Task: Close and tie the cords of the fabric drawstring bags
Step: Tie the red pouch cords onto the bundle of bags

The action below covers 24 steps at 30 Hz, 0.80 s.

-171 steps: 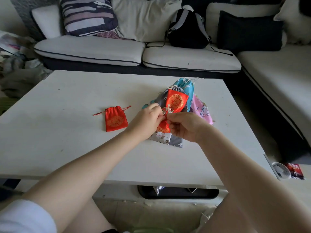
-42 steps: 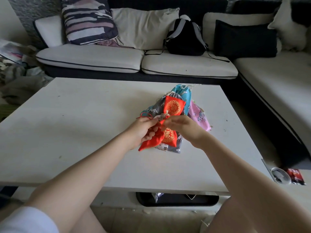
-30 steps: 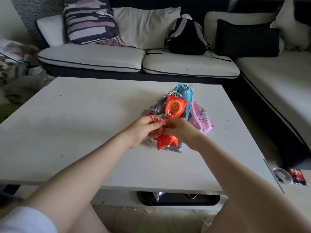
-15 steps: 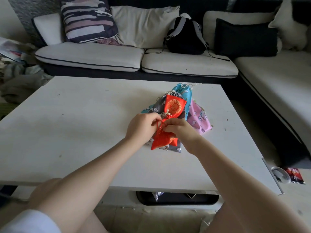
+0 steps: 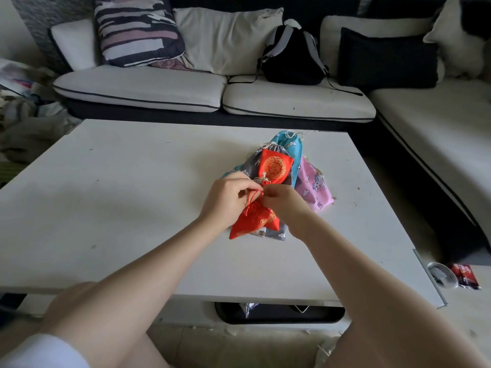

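Knot's hidden btw fingers. Left hand & right hand each pinch the thin cord of a shiny red satin bag, just in front of the bag pile.

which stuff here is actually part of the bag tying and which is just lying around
Part of the job:
left hand
right hand
red bag being tied
red cord
pile of bags

Just lying about:
backpack
striped cushion
clear lid
red packet
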Each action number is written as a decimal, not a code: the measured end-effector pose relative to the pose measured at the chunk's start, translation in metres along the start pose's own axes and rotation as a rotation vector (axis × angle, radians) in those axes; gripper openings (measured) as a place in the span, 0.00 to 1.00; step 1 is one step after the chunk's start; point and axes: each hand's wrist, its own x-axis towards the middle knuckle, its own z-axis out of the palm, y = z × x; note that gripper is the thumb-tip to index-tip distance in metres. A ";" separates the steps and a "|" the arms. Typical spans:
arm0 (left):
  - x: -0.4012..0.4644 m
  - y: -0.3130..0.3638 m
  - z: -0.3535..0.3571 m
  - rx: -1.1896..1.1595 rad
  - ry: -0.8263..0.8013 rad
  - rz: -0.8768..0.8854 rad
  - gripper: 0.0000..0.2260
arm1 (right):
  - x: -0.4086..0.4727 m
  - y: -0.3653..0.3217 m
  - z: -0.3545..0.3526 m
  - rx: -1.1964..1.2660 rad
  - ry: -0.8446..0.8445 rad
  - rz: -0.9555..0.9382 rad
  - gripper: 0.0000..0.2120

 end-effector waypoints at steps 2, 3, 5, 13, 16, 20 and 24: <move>0.001 -0.002 -0.001 -0.070 0.005 -0.081 0.05 | 0.002 -0.001 -0.002 -0.201 0.097 -0.112 0.08; 0.001 -0.002 -0.003 -0.123 -0.004 -0.153 0.06 | 0.003 0.000 -0.005 -0.310 0.161 -0.162 0.08; 0.001 -0.002 -0.007 -0.285 -0.037 -0.321 0.06 | 0.006 0.004 -0.011 -0.349 0.225 -0.180 0.08; -0.006 0.003 -0.004 -0.595 -0.089 -0.508 0.06 | -0.001 0.009 -0.004 0.215 -0.097 0.100 0.11; -0.007 0.003 -0.003 -0.551 -0.085 -0.453 0.06 | -0.001 0.008 0.004 0.237 -0.098 0.124 0.11; -0.007 0.001 -0.006 -0.517 -0.076 -0.421 0.06 | -0.001 0.009 0.007 0.274 -0.150 0.158 0.16; -0.004 -0.003 -0.008 -0.353 -0.067 -0.363 0.05 | -0.004 0.013 0.007 0.335 -0.259 0.143 0.16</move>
